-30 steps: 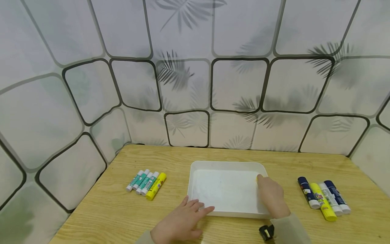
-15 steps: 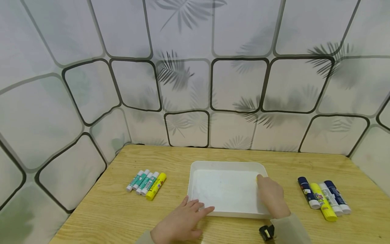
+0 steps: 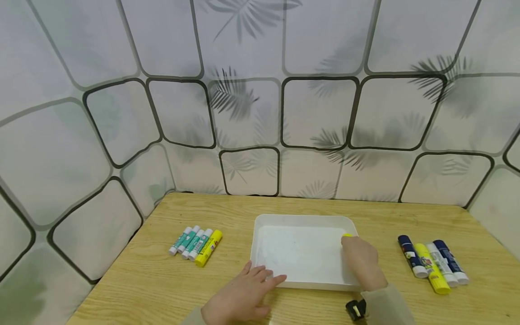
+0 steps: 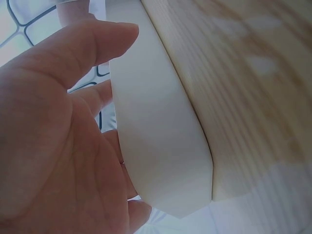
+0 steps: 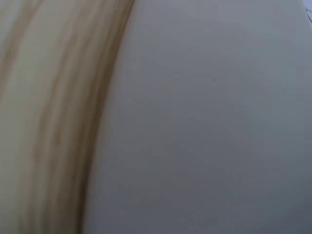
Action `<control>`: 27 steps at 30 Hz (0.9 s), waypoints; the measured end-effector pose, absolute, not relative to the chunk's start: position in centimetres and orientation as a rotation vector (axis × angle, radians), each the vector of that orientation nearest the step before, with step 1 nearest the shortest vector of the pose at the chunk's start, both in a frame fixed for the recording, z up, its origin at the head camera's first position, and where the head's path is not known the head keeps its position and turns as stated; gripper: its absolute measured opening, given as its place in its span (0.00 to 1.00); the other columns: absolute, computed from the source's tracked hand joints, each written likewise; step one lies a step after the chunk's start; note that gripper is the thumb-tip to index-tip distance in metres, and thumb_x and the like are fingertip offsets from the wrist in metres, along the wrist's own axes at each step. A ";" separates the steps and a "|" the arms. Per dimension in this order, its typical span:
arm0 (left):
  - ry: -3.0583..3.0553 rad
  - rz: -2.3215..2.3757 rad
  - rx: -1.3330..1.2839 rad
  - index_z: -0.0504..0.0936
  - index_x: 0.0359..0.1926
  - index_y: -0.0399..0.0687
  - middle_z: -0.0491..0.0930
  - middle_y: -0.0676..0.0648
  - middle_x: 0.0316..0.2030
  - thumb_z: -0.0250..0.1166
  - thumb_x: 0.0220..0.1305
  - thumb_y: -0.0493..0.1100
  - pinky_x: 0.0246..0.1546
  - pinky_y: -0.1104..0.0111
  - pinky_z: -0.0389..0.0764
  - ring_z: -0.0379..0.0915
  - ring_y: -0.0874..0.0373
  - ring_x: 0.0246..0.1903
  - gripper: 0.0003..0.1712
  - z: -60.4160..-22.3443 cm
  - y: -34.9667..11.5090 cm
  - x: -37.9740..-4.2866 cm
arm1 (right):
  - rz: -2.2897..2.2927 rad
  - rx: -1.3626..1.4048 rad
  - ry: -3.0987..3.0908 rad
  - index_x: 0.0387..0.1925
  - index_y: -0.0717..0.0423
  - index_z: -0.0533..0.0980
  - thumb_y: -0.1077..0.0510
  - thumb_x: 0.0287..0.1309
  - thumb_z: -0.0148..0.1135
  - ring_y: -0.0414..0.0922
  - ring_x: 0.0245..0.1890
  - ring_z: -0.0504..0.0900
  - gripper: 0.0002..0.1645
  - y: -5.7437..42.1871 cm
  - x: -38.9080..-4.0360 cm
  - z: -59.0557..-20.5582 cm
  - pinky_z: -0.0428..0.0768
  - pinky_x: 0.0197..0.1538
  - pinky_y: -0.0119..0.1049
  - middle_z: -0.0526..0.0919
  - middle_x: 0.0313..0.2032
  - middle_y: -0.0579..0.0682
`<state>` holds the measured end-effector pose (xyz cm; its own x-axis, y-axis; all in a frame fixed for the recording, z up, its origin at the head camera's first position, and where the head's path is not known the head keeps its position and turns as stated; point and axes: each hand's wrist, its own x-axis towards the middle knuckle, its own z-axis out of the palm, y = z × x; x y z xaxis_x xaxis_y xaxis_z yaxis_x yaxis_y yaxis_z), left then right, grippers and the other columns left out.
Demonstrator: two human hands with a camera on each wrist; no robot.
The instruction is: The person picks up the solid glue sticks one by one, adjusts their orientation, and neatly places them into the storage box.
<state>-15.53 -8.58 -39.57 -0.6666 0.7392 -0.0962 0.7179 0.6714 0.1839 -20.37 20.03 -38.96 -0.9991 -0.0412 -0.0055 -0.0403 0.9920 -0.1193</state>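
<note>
Around a shallow white rectangular tray (image 3: pixel 300 253)
Left hand (image 3: pixel 243 294), fingers loosely spread, lies at the tray's near-left corner; at its right end, the right hand (image 3: pixel 363 263) grips a mostly hidden bright-yellow object (image 3: pixel 347 234), long axis unclear.

Wood table (image 3: pixel 122 289), light tan, streaky grain, far corners rounded. Directly behind table: off-white wall covering (image 3: pixel 317 113), rounded blocks outlined black/grey, grey leaf prints (image 3: pixel 229 95). Same pattern continues left and right of table. Covering bluish high above table, creamier near its back edge. Light soft, pale glare on tabletop.
</note>
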 end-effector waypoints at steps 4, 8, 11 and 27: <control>2.713 0.198 1.178 0.58 0.63 0.65 0.66 0.53 0.56 0.60 0.54 0.51 0.57 0.50 0.55 0.57 0.56 0.57 0.35 -39.6 -8.5 -15.5 | -0.190 -0.061 3.126 0.23 0.58 0.71 0.69 0.56 0.47 0.45 0.20 0.68 0.10 20.0 -20.3 -38.9 0.70 0.21 0.42 0.73 0.22 0.53; 2.710 0.198 1.173 0.58 0.63 0.65 0.66 0.53 0.56 0.60 0.54 0.51 0.57 0.50 0.55 0.57 0.56 0.57 0.35 -39.6 -8.5 -15.6 | -0.195 -0.064 3.131 0.24 0.58 0.71 0.69 0.56 0.47 0.45 0.20 0.69 0.09 20.0 -20.2 -38.8 0.70 0.20 0.43 0.74 0.23 0.54; 2.710 0.193 1.182 0.58 0.63 0.65 0.66 0.53 0.56 0.60 0.54 0.51 0.57 0.50 0.55 0.57 0.56 0.57 0.35 -39.6 -8.5 -15.6 | -0.203 -0.055 3.124 0.25 0.59 0.71 0.69 0.55 0.48 0.46 0.20 0.69 0.08 19.9 -20.2 -38.7 0.70 0.20 0.43 0.74 0.22 0.54; 2.698 0.198 1.173 0.58 0.63 0.64 0.66 0.53 0.56 0.60 0.54 0.51 0.57 0.50 0.55 0.57 0.57 0.57 0.35 -39.7 -8.5 -15.7 | -0.249 -0.043 3.084 0.25 0.60 0.70 0.67 0.52 0.54 0.45 0.19 0.68 0.03 19.8 -20.3 -38.3 0.68 0.20 0.40 0.72 0.21 0.52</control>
